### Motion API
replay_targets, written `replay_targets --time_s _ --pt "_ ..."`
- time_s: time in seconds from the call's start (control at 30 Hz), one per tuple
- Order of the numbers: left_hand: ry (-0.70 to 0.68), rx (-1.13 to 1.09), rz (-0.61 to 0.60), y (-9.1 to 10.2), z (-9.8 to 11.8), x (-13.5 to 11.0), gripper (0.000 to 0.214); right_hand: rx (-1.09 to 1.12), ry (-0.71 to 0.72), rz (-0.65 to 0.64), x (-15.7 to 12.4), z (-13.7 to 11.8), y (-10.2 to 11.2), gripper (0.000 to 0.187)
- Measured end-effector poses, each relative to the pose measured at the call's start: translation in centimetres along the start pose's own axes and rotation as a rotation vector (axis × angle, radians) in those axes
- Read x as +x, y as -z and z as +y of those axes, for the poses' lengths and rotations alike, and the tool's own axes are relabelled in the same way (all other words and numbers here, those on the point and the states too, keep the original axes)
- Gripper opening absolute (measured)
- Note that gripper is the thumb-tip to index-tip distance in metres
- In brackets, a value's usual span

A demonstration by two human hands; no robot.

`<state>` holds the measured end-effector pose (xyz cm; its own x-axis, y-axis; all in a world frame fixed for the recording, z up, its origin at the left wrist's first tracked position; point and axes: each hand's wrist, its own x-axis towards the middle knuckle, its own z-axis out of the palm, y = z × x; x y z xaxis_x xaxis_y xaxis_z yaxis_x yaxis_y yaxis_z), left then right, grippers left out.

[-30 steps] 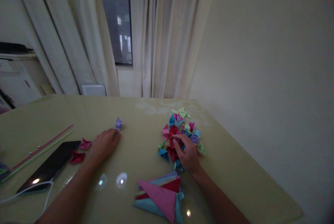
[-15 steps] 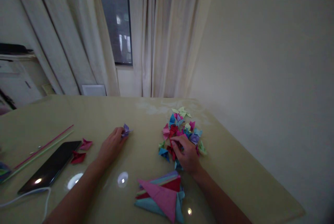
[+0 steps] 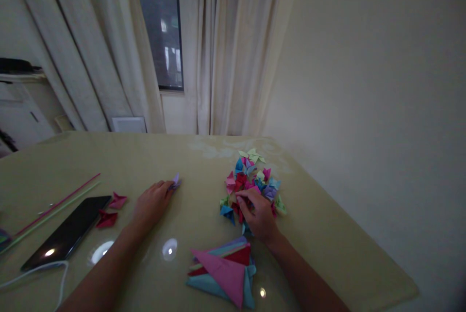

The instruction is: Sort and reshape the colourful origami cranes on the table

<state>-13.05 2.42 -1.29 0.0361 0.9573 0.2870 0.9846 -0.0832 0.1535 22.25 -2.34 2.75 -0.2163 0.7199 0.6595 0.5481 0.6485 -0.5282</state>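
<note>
My left hand (image 3: 153,203) pinches a small purple origami piece (image 3: 176,182) just above the tabletop, left of the middle. Over the front of a colourful pile of folded paper pieces (image 3: 270,190) is my right hand (image 3: 257,209), its thumb and index finger pressed together. What lies between those fingertips, if anything, is too small to make out. A blue origami piece (image 3: 227,213) and a red one (image 3: 240,182) lie close to this hand. Part of the pile is hidden behind it.
In front lies a stack of folded paper sheets (image 3: 222,273), pink on top. To the left are two red origami pieces (image 3: 107,219), a black phone (image 3: 67,232), a white cable (image 3: 43,267) and thin red and green sticks (image 3: 58,210). A wall (image 3: 364,108) borders the table's right side.
The purple origami piece has turned in my left hand and now points upward, and the left fingers have shifted around it. My right hand stays almost where it was at the pile.
</note>
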Motion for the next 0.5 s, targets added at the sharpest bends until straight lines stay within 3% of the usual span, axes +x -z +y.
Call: replay_targets --time_s 0.13,0.2,0.27,0.33,0.4,0.5 --pt "0.000 -0.164 0.159 0.9 0.2 0.0 0.038 0.018 -0.007 -0.004 0.0 0.0 0.0 0.014" --pt "0.000 -0.360 0.298 1.5 1.3 0.0 0.037 0.033 -0.011 -0.002 -0.1 -0.2 -0.1 0.013" --pt "0.009 -0.616 0.358 2.1 3.0 -0.2 0.038 0.057 -0.029 -0.015 -0.2 -0.4 -0.1 0.013" --pt "0.009 -0.889 0.295 2.3 5.3 -0.8 0.040 0.087 -0.064 -0.042 -0.3 -0.8 -0.2 0.014" --pt "-0.015 -1.123 0.159 2.3 7.7 -1.7 0.039 0.132 -0.101 -0.078 -0.5 -1.3 -0.3 0.016" --pt "-0.098 -1.284 -0.022 2.0 10.7 -3.3 0.033 0.224 -0.131 -0.103 -0.6 -2.1 -0.6 0.021"
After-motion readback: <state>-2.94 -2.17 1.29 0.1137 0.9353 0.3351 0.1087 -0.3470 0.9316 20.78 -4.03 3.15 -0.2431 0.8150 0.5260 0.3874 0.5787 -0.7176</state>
